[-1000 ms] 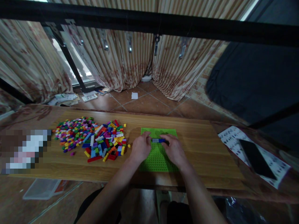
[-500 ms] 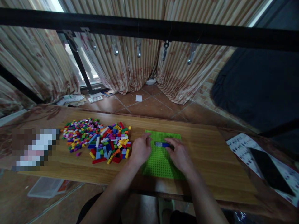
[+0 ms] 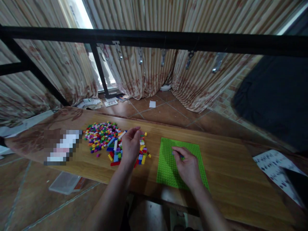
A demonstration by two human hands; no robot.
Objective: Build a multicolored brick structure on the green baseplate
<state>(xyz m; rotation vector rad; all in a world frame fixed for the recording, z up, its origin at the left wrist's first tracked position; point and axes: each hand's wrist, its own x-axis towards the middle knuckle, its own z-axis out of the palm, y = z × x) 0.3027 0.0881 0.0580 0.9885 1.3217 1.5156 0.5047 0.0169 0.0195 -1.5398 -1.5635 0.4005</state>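
Observation:
My left hand (image 3: 131, 144) hovers over the pile of long toy building bricks (image 3: 116, 155), its fingers loosely bent and apart with nothing visible in them. It covers the middle of that pile. Above the green studded baseplate (image 3: 168, 166), my right hand (image 3: 187, 163) is closed in a pinch. A bit of dark blue brick (image 3: 182, 157) shows between its fingers, while the rest is hidden by the hand. The baseplate lies flat on the wooden board, and no brick is visible on its uncovered studs.
Small mixed bricks (image 3: 102, 134) lie heaped left of the longer ones. A blurred-out flat item (image 3: 64, 147) sits at the board's left end. On the right are a printed sheet (image 3: 271, 166) and a dark phone-like slab (image 3: 295, 183). A black bar (image 3: 154, 38) crosses ahead.
My left hand has moved left from the baseplate's edge to over the bricks. The grey-and-blue piece seen at my right fingertips is now mostly hidden in that hand. The view has shifted left.

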